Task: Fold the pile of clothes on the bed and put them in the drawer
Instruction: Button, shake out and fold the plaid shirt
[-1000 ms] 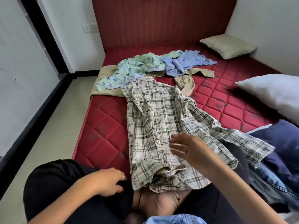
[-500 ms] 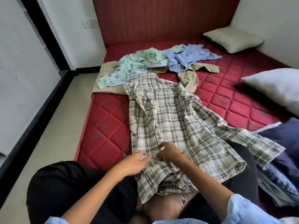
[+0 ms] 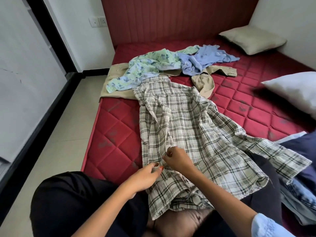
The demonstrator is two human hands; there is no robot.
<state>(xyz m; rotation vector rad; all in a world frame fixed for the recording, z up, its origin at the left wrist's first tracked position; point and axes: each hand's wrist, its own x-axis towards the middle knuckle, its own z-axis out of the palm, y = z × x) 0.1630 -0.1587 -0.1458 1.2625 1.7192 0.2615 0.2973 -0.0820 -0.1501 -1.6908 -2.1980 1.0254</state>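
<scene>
Two hands: left hand (image 3: pixel 145 175) and right hand (image 3: pixel 177 159) both pinch the front placket of the plaid shirt (image 3: pixel 196 137), fingertips nearly touching; looks like buttoning or lining up the front edges.
Shirt position: spread lengthwise on the red mattress (image 3: pixel 116 134), hem over the person's lap, collar toward the headboard.
Step tip: probably keep both front edges flat and matched before folding; smooth the right sleeve out first.
Remaining pile: green floral garment (image 3: pixel 145 69), blue garment (image 3: pixel 201 60), khaki garment (image 3: pixel 203 82) just beyond the collar, unfolded.
Edges: mattress left edge near the shirt, floor below.
Open room: bare mattress to the right, up to the white pillow (image 3: pixel 294 93).
Right side: denim and dark clothes (image 3: pixel 304 194) crowd the sleeve.
Drawer: not in view.
</scene>
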